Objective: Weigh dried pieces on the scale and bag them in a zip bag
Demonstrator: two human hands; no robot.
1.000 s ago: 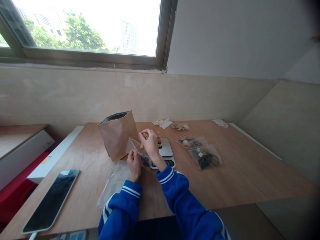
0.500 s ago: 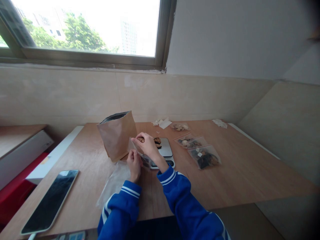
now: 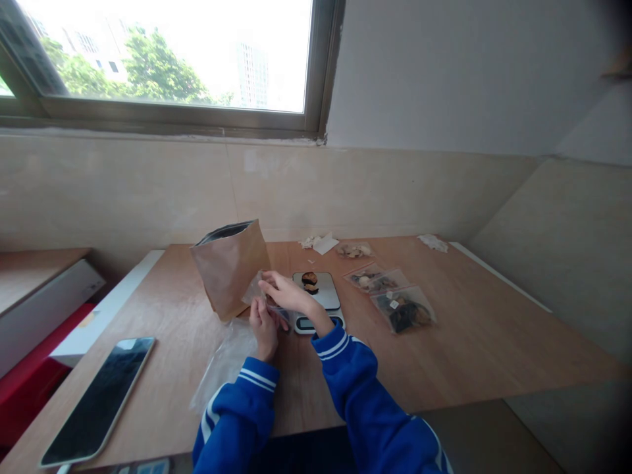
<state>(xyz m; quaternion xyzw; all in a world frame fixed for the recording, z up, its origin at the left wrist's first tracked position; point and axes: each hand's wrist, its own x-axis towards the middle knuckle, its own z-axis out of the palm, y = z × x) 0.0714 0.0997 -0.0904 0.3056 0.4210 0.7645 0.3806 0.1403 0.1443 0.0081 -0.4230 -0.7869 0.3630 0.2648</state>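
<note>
Left hand (image 3: pixel 263 327), right hand (image 3: pixel 285 294) pinch clear pouch (image 3: pixel 253 289) (crinkled).

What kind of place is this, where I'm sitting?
Likely a home or small workshop packing corner: a small digital scale carrying dark dried pieces, filled clear bags beside it on a wooden table, and the left hand and right hand at another small clear bag.

Overexposed window (image 3: pixel 162 52), soft daylight, warped edges
</note>
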